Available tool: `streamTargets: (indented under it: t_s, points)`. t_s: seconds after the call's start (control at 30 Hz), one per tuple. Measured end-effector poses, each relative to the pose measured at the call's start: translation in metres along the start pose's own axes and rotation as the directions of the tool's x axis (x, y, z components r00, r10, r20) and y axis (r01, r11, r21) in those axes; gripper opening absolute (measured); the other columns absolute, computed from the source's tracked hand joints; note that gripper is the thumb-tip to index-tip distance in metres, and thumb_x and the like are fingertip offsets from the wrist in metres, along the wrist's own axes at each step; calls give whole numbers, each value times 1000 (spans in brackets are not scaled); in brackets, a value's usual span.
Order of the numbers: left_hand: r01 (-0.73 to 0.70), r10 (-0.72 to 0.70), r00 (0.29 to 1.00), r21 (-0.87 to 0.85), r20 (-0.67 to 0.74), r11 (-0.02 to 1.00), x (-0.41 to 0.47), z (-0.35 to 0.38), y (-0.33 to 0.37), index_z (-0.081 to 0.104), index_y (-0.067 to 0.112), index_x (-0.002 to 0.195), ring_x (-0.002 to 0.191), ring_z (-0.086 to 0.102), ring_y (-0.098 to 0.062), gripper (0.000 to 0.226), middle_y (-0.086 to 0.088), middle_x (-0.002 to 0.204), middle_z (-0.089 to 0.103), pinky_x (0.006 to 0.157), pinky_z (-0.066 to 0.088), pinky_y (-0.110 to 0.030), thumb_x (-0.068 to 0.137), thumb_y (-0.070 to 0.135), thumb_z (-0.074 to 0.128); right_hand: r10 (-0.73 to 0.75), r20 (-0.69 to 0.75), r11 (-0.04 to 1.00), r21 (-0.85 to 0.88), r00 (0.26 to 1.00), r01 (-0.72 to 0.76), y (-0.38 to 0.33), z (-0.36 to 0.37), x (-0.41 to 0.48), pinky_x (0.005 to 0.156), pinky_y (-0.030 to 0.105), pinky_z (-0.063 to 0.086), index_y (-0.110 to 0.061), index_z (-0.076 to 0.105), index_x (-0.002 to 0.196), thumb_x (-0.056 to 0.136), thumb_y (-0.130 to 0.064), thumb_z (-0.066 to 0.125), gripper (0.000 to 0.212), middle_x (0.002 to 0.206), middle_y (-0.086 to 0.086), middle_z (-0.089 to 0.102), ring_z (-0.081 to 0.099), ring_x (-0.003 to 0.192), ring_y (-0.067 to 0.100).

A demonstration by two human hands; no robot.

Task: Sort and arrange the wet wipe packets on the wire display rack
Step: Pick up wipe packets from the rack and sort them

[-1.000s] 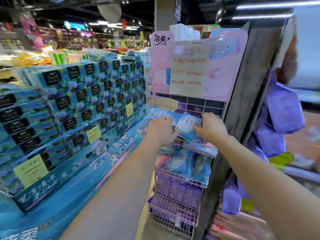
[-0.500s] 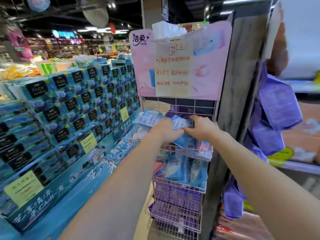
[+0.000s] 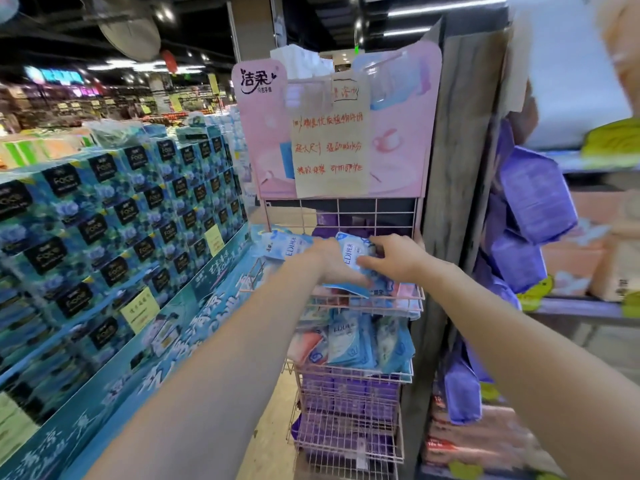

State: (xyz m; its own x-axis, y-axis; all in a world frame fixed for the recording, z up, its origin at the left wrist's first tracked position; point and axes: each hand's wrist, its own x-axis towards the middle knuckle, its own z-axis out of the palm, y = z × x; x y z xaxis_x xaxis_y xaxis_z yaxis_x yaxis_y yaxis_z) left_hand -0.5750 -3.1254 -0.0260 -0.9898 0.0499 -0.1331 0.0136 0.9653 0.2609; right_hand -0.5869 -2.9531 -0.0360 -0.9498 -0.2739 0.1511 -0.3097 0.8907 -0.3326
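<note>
A pink wire display rack stands ahead with several basket tiers. In its top basket both hands work on light blue wet wipe packets. My left hand grips a bunch of blue packets that sticks out to the left. My right hand pinches one blue packet held upright between the two hands. More blue and pink packets stand in the second basket. Purple packets fill the lower baskets.
A pink sign with a handwritten paper note tops the rack. A big stack of blue tissue boxes stands close on the left. A wooden post and shelves with hanging purple packs are on the right.
Both hands have gone lower into the top basket with the blue packets. The view has shifted, so the rack sits more to the centre.
</note>
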Motion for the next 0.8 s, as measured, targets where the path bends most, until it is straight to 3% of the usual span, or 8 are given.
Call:
streamTargets:
  t_s: [0.07,0.13,0.23,0.33,0.47,0.6,0.67,0.8]
  points:
    - [-19,18,1000,-55,-25,998,1,0,0,46,4,139,113,59,-33,122,-14,132,54,84,53,-40,52,83,79,36,-13,999,22,999,-35,1,-1,-2,100,42,46,-17,55,144,90,-58,62,68,124,6,70,63,116,32]
    - [-51,38,994,-131,-99,990,6,3,-1,49,2,134,115,60,-32,103,-14,128,59,76,46,-35,63,69,84,51,-34,996,79,998,-48,1,-3,-3,96,37,46,-19,48,150,89,-53,66,72,128,4,69,63,116,29]
    - [-118,66,979,-274,-192,954,6,9,-1,50,6,129,112,62,-29,92,-8,121,64,84,51,-36,65,58,89,89,-72,979,189,993,-74,-4,-4,-8,92,32,47,-16,33,159,90,-37,69,80,133,7,66,63,115,26]
    - [-146,66,973,-367,-222,919,4,17,-1,50,12,127,110,64,-28,94,-5,117,66,91,56,-44,57,61,90,121,-116,971,222,986,-93,-7,-2,-12,93,31,47,-18,27,161,91,-31,68,82,133,10,66,63,113,26]
    - [-188,66,959,-444,-276,876,3,19,0,48,16,126,109,64,-30,94,-6,116,68,92,56,-48,54,58,92,148,-166,948,305,975,-92,-7,-1,-14,98,34,50,-21,27,161,88,-25,72,85,137,9,63,64,115,26]
    - [-232,69,938,-470,-338,851,5,16,1,44,20,128,107,65,-29,106,-4,116,66,90,57,-49,41,67,82,158,-223,911,408,962,-55,-9,-2,-14,98,37,52,-24,27,161,87,-17,71,87,136,5,64,65,112,22]
    - [-265,76,921,-474,-381,840,6,14,4,43,22,135,110,64,-28,106,-4,121,63,92,55,-49,47,65,83,171,-256,886,462,951,-35,-9,-4,-13,98,32,51,-27,26,161,87,-14,70,87,139,2,62,61,113,15]
    - [-348,127,889,-469,-441,811,9,7,14,38,32,150,120,57,-28,103,-4,129,56,100,51,-47,62,62,83,216,-306,803,596,927,10,-5,-14,-9,102,35,53,-28,25,161,86,-9,70,89,141,-4,58,61,118,13]
